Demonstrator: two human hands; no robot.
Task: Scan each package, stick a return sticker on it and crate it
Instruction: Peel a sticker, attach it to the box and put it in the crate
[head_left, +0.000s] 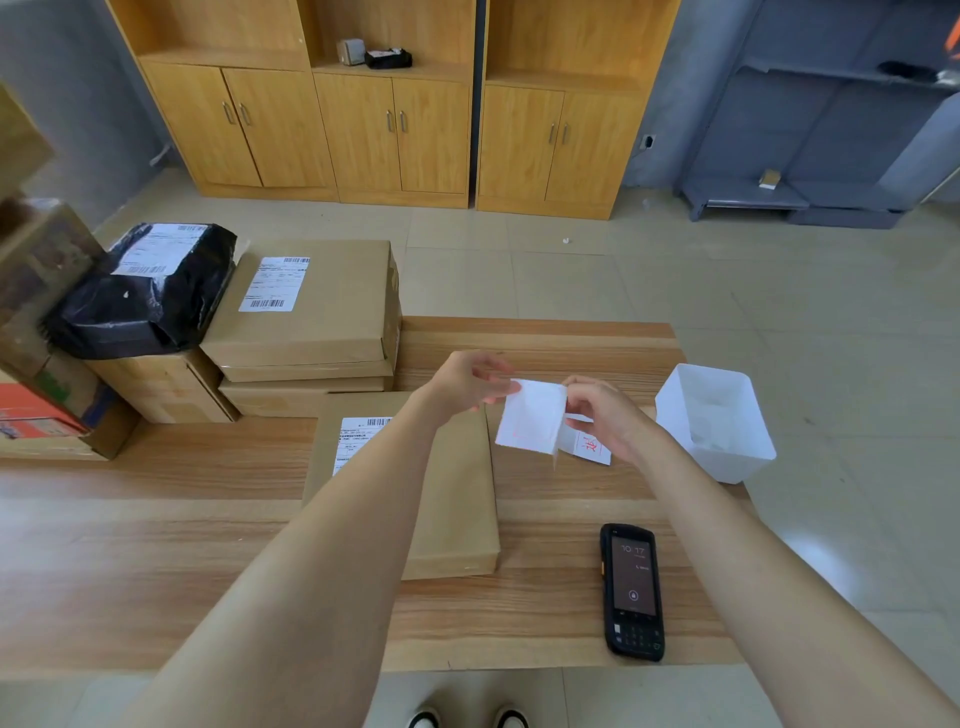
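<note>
A flat brown package (452, 499) with a white shipping label (358, 439) lies on the wooden table (156, 561) under my arms. Above its right edge I hold a white sticker sheet (532, 415). My left hand (467, 382) pinches the sheet's upper left corner. My right hand (605, 413) pinches the sheet's right side, where a sticker with red writing (589, 446) shows below my fingers. A black handheld scanner (632, 590) lies face up on the table at the front right, its screen lit.
A white plastic bin (714, 421) stands at the table's right edge. Several brown boxes (306, 306) and a black bagged parcel (145, 291) are stacked at the table's left rear. Wooden cabinets (395, 104) line the far wall; grey shelving (841, 130) stands at right.
</note>
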